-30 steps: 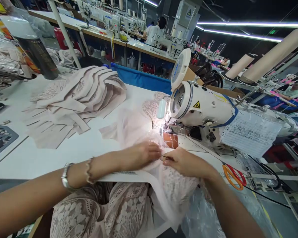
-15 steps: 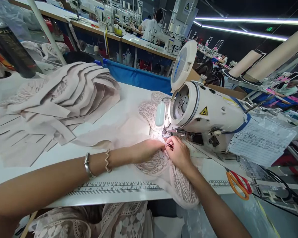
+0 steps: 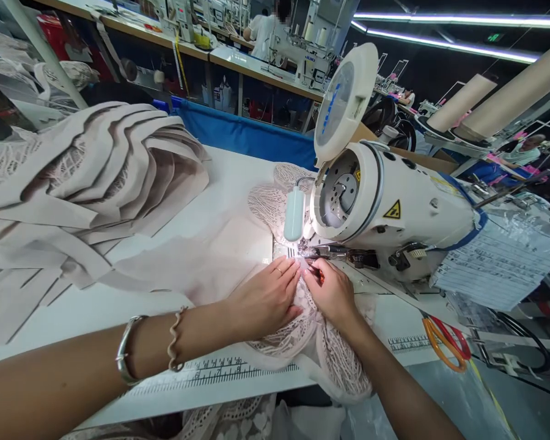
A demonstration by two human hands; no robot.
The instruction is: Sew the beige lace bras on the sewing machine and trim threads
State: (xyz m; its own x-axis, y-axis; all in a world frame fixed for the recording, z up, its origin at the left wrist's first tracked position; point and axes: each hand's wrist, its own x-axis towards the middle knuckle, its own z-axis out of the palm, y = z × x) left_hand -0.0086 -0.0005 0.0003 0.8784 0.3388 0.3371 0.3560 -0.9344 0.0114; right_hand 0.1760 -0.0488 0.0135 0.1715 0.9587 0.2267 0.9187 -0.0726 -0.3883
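My left hand (image 3: 268,296) lies flat, fingers stretched out, on pale pink lace fabric (image 3: 284,339) just in front of the needle area of a white sewing machine (image 3: 394,195). Its fingertips are close to the lit presser foot (image 3: 297,249). Beside it, my right hand (image 3: 332,293) is closed in a pinch at the fabric's edge. A small dark tool (image 3: 319,275) with a reddish-orange bit shows between its fingers; its kind is mostly hidden. The lace piece spreads behind the needle and hangs over the table's front edge.
A layered heap of pale pink fabric pieces (image 3: 96,177) covers the table's left side. A ruler strip (image 3: 211,373) runs along the front edge. Orange-and-red-handled scissors (image 3: 444,345) hang at the right. The machine's round cover (image 3: 346,104) is raised, with a small lamp (image 3: 294,214) below it.
My left hand has gone from a closed grip at the fabric to lying flat with fingers outstretched. My right hand stays pinched near the needle. The view has shifted slightly.
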